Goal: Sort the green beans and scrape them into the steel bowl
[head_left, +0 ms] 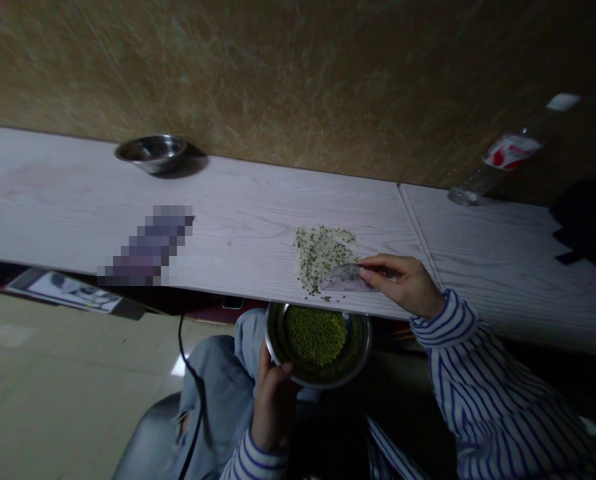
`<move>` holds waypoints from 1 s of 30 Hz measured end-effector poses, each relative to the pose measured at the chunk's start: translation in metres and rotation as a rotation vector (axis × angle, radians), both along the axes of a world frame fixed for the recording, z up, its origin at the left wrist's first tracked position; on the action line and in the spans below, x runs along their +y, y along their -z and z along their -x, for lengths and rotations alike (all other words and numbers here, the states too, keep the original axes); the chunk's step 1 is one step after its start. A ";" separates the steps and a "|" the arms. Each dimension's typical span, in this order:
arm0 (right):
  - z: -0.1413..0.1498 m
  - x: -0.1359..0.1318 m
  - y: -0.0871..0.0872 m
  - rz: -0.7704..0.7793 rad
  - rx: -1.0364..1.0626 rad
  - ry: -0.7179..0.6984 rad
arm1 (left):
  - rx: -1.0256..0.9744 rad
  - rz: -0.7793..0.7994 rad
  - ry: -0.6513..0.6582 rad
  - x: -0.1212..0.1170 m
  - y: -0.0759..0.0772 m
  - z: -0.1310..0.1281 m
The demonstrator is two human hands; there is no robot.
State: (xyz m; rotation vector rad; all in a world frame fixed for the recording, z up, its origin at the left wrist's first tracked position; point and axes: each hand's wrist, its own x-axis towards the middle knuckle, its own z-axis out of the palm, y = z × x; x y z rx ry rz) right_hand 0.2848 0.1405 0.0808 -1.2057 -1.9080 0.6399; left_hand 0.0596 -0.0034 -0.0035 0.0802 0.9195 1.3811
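Note:
My left hand grips the rim of a metal bowl just below the counter edge, thumb on top. Inside the bowl lies a heap of green mung beans. My right hand pinches a thin, greyish, see-through sheet with a curved edge; its exact kind is unclear. That sheet rests low over a spread of white grains mixed with green beans on the counter. A few loose beans lie near the front edge, right above the bowl.
A pale wood-grain counter runs along a marbled wall. An empty-looking metal bowl sits at the back left, near a pixelated flat object. To the right stands a clear bottle beside something dark. A black cable hangs below.

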 end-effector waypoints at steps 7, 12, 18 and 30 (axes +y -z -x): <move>0.004 0.002 0.000 0.002 -0.011 -0.044 | 0.045 -0.011 0.002 0.001 0.000 0.000; 0.006 0.001 -0.001 0.010 0.002 -0.059 | 0.044 0.000 0.011 0.002 -0.001 0.001; 0.006 0.003 0.001 0.018 0.009 -0.037 | 0.031 -0.004 0.009 0.001 -0.004 0.000; 0.009 0.002 -0.002 0.029 -0.007 -0.074 | 0.045 -0.006 -0.009 0.001 -0.006 0.000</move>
